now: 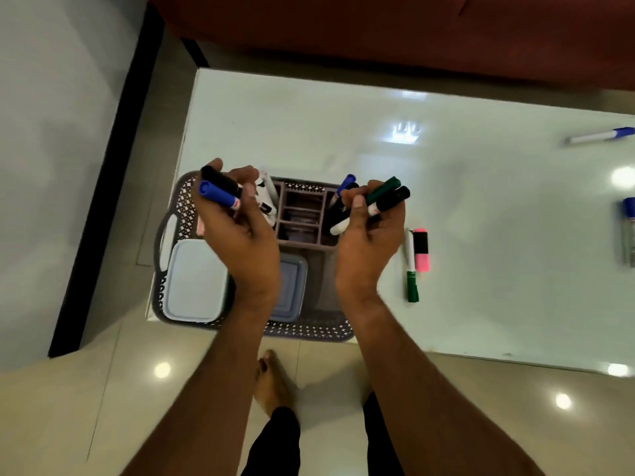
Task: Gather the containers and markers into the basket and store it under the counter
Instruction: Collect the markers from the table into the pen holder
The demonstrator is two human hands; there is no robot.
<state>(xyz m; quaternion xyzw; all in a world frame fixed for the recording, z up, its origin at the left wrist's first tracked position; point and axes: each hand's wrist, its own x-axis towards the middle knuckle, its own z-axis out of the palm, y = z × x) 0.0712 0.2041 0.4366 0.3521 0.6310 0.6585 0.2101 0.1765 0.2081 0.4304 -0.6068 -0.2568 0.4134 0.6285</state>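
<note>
Fingers (247,187) of the left hand (240,231) curled tight round a blue marker (218,195) and a black marker (220,180), held above the far left corner of the basket (309,329). Fingers (357,204) of the right hand (369,242) closed round a green marker (383,190) and another black-capped marker (391,199), held above the far right side of the basket.

Hard to tell how many more pens sat in each grip, with white barrels poking out behind the knuckles. Half hidden under the left wrist, a grey-blue container (292,290). Beside it, a pale blue container (194,280) with its lid on, both inside the basket. Partly covered by both hands, a brown organiser (302,214) with small slots, in the far half of the basket. Cut off at the right edge, a blue-capped marker (628,231) and a blue pen (601,135).

Red print on the held markers, too small to read.

Just right of the basket on the desk (481,201), a green-capped marker (411,269) touching a pink highlighter (421,250). Shiny pale green desk top with bright light spots. Glossy cream floor tiles (68,407) below, with a bare foot (273,383) and dark trouser legs (275,441). Something dark red (378,29) past the far edge of the desk.
</note>
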